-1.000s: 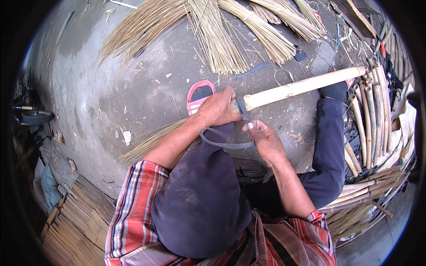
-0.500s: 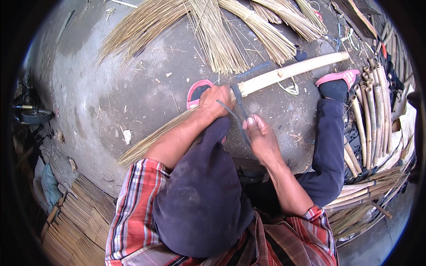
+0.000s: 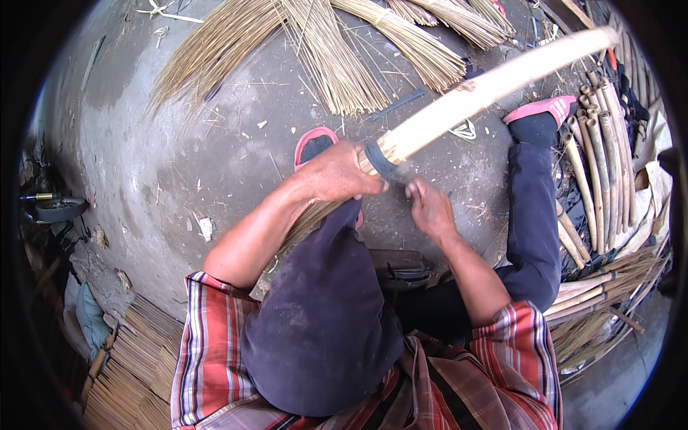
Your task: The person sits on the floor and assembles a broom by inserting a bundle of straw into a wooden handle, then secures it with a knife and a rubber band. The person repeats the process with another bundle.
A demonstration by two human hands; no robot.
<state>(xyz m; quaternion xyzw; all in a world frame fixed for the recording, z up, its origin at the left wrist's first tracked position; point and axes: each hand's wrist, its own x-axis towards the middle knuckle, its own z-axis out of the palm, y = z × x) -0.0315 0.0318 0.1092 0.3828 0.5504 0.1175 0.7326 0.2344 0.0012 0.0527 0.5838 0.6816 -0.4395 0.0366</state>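
My left hand (image 3: 342, 172) is wrapped round a bundle of thin dry sticks (image 3: 304, 218) where it meets a pale bamboo pole (image 3: 494, 84). The pole slants up to the far right, smeared by motion at its tip. A dark rubber strip (image 3: 378, 159) is wound round the joint of bundle and pole. Just right of it, my right hand (image 3: 431, 208) is closed on the strip's loose end, which is blurred. The lower part of the bundle is mostly hidden behind my left forearm and bent knee.
Several stick bundles (image 3: 333, 64) lie fanned out on the concrete floor at the back. A loose dark strip (image 3: 398, 104) is in front of them. Bamboo poles (image 3: 595, 172) are stacked at the right, by my pink-shod foot (image 3: 541, 111). More sticks (image 3: 136, 358) lie at lower left.
The pole's far end has swung up and outward. The strip, looser before with an end dangling, now wraps snugly round the joint. My left hand has turned on the bundle.
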